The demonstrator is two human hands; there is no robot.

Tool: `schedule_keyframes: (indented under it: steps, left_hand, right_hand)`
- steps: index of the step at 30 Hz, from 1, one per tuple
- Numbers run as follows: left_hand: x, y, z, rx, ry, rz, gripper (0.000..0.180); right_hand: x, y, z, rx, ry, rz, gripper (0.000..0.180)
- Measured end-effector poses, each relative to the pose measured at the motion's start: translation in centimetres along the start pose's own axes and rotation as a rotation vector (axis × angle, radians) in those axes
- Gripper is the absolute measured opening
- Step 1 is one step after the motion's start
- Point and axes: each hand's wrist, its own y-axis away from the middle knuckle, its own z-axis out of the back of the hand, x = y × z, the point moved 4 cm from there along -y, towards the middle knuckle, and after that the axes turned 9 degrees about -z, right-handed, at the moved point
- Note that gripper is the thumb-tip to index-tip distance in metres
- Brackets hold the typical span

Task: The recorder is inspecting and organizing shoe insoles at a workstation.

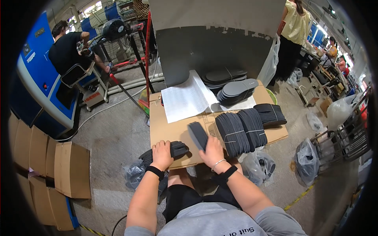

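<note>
A worker's right hand (213, 151), closed on a slim, dark grey, insole-shaped foam-like piece (196, 133), lifts it at an angle above a brown cardboard-covered tabletop (173, 122); blur hides whether it is one layer or several. At nine o'clock from that hand, the left hand (162, 154) lies with bent fingers over a fanned bundle of dark grey insoles (179, 148) at the tabletop's near-left corner, its underside hidden, so whether it grips cannot be told.

Just beside the right hand, at half past one, stands a string-tied block of dark grey insoles (230, 135), touching a second tied block (255, 128) at two o'clock, with a third tied bundle (271, 115) beyond it. Farther off, at one o'clock, sits a stack of smooth grey insoles (236, 92), near a string-bound pile of black insoles (224, 74). A creased white printed sheet (183, 100) spreads at eleven o'clock, before a two-tone grey upright panel (212, 49) at twelve.

Clear plastic bags (258, 167) rest on the floor at four o'clock; brown cardboard boxes (73, 169) stand at nine. At half past ten, a person in black (71, 49) sits beside a blue machine cabinet (37, 59).
</note>
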Motion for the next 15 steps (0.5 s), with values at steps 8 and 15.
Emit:
schedule_keyframes:
  steps: [8,15]
  left_hand:
    - [2.0,-2.3,2.6,-0.032,0.330,0.221,0.052]
    - [2.0,-5.0,1.0,-0.010,0.608,0.361,0.064]
  right_hand:
    - [-1.1,-0.1,-0.9,0.065,-0.001,-0.032,0.054]
    - [-0.2,1.2,-0.9,-0.009,-0.068,-0.064,0.061]
